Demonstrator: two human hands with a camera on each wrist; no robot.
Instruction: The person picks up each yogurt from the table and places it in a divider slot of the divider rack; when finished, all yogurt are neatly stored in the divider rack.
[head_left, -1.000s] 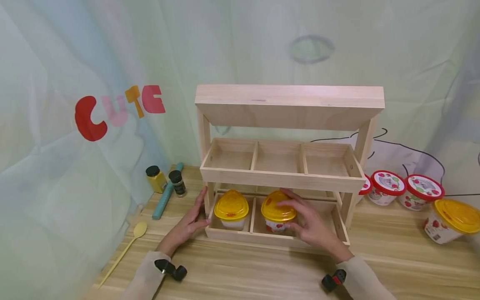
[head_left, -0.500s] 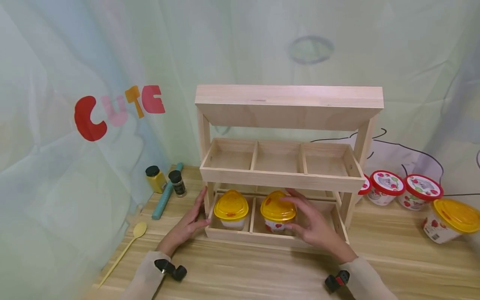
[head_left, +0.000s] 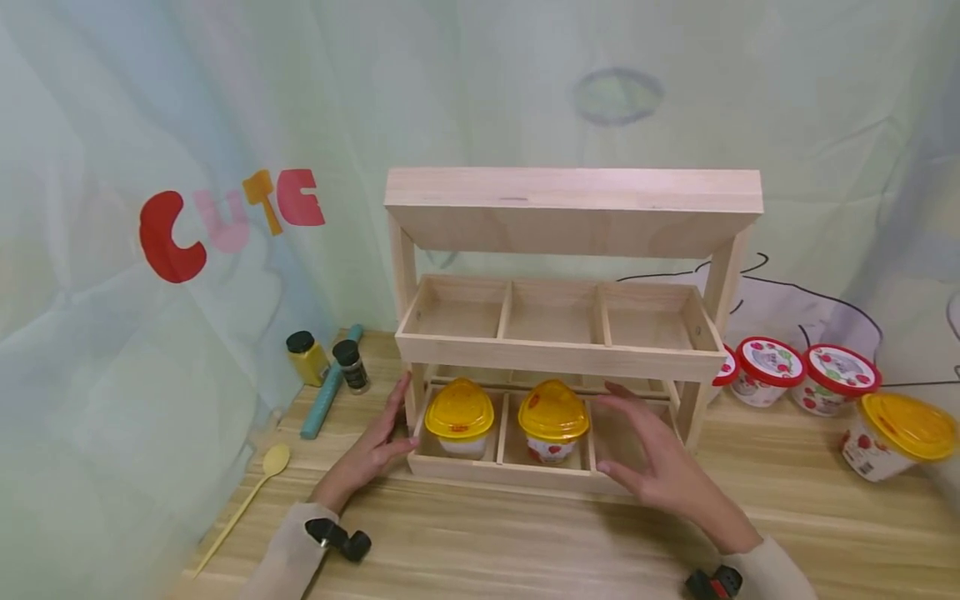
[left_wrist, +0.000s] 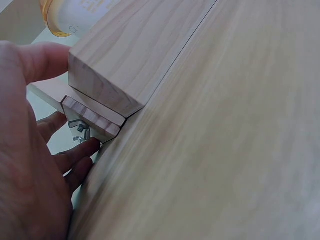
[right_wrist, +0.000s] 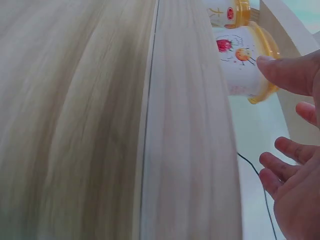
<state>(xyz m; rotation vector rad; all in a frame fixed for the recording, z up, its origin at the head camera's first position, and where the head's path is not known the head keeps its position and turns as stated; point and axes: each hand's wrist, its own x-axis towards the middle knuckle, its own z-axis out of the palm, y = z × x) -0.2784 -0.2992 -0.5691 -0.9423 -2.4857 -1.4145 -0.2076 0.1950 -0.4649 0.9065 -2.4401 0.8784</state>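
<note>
A pale wooden two-tier rack (head_left: 577, 362) stands on the table, each tier split into compartments. In its lower tier a yellow-lidded cup (head_left: 460, 412) sits in the left compartment. A second yellow-lidded cup (head_left: 553, 419) with strawberry print sits in the middle one. At the rack's left end, my left hand (head_left: 367, 458) holds the lower corner, thumb at the front and fingers along the side by a wing nut (left_wrist: 80, 127). My right hand (head_left: 663, 467) is spread over the lower right compartment, holding nothing, apart from the middle cup. Its thumb is near the tray's front edge.
Red-lidded tubs (head_left: 836, 379) and another yellow-lidded cup (head_left: 900, 435) stand to the rack's right. On the left are a yellow jar (head_left: 307, 358), a black-capped shaker (head_left: 351, 367), a teal rod (head_left: 330, 387) and a yellow spoon (head_left: 251, 500). A curtain hangs behind.
My right hand has let go of the middle cup and moved right, away from it. The cup stays in its compartment. My left hand keeps its place at the rack's corner.
</note>
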